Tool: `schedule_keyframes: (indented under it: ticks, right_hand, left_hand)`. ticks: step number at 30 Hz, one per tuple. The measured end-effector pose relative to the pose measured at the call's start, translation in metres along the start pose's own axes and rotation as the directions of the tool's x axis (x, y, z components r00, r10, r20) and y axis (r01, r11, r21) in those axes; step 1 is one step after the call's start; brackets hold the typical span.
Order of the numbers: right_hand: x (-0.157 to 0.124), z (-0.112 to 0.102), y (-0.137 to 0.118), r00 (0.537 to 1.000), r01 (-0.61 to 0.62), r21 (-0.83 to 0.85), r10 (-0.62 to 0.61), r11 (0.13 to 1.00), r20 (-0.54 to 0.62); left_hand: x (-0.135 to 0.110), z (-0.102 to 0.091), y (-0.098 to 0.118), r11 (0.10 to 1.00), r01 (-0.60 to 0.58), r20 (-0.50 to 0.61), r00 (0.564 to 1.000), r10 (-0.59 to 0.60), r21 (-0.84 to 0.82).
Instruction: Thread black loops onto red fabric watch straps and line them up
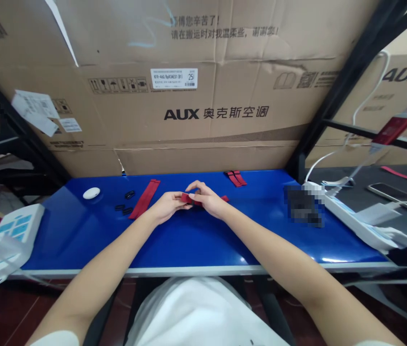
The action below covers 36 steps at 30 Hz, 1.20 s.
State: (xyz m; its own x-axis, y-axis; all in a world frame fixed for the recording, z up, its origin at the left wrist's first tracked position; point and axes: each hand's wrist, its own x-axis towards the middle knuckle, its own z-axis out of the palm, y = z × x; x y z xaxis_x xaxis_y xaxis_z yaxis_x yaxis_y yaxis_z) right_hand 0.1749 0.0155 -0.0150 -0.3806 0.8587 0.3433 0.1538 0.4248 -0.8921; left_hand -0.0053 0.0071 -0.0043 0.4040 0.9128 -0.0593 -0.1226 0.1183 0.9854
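Both hands are in on it now: the left hand (168,205) is pinched tight on one end of the short red fabric strap (188,198), and the right hand (208,200) is curled over its middle, thumb and fingers closed on the cloth. It's held low over the blue table (196,240), just right of the long red fabric strap (145,198) lying flat there. The small black rings (129,194) sit just left of that long strap.

For a clean job, I'd keep the grips close together and the cloth taut and untwisted, fingertips doing the work.

As for heading, the held strap's long axis runs left to right, crossing the long strap's line. One end is in the left pinch, and the other pokes out past the right hand.
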Motion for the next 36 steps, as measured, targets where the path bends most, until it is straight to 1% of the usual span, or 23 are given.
schedule_keyframes:
  ticks: [3,5,7,9,11,14,19,26,28,30,31,33,35,36]
  right_hand:
    - [0.001,0.001,0.000,1.000,0.002,0.120,0.000,0.993,-0.015]
    - [0.003,-0.001,0.002,1.000,0.009,0.136,-0.005,0.991,-0.029]
    - [0.005,-0.004,0.004,1.000,0.009,0.064,-0.007,0.998,-0.022]
    - [0.005,-0.006,0.007,0.999,0.033,-0.074,-0.034,0.997,-0.020]
    - [0.005,-0.007,0.010,0.996,0.069,-0.189,-0.076,0.979,-0.034]
    - [0.003,-0.005,0.009,0.995,0.070,-0.266,-0.085,0.961,-0.047]
    - [0.002,-0.003,0.002,0.995,0.025,-0.296,-0.053,0.955,-0.085]
    - [0.000,-0.001,0.000,0.992,0.032,-0.338,-0.070,0.940,-0.102]
    - [-0.001,-0.001,0.001,0.991,0.040,-0.337,-0.080,0.941,-0.106]
    - [0.000,0.000,0.002,0.992,0.050,-0.283,-0.081,0.958,-0.097]
    - [0.000,0.000,0.003,0.994,0.047,-0.221,-0.069,0.974,-0.090]
    - [0.001,0.000,0.004,0.998,0.010,-0.042,-0.012,0.999,-0.053]
    - [0.003,-0.001,0.005,0.999,-0.046,0.133,0.045,0.990,0.009]
    - [0.004,-0.003,0.006,0.998,-0.065,0.186,0.060,0.980,0.032]
  left_hand:
    - [0.003,0.002,-0.004,0.999,-0.004,0.010,1.000,0.004,0.037]
    - [0.006,0.000,-0.007,0.991,-0.032,-0.032,0.999,0.036,0.127]
    - [0.008,-0.003,-0.009,0.971,-0.061,-0.099,0.991,0.086,0.233]
    - [0.010,-0.006,-0.011,0.944,-0.085,-0.146,0.980,0.138,0.319]
    - [0.010,-0.009,-0.011,0.911,-0.115,-0.152,0.970,0.188,0.396]
    - [0.009,-0.010,-0.011,0.860,-0.157,-0.125,0.961,0.246,0.485]
    - [0.007,-0.008,-0.011,0.843,-0.168,-0.108,0.961,0.256,0.510]
    - [0.004,-0.005,-0.010,0.818,-0.175,-0.110,0.954,0.278,0.548]
    - [0.004,-0.003,-0.009,0.827,-0.181,-0.108,0.954,0.278,0.533]
    - [0.004,-0.002,-0.009,0.869,-0.189,-0.106,0.959,0.264,0.458]
    - [0.004,-0.001,-0.009,0.897,-0.188,-0.102,0.964,0.247,0.400]
    - [0.003,-0.001,-0.008,0.946,-0.169,-0.078,0.977,0.198,0.278]
    - [0.002,-0.002,-0.006,0.972,-0.138,-0.032,0.989,0.146,0.189]
    - [0.001,-0.003,-0.004,0.979,-0.126,-0.009,0.992,0.129,0.158]
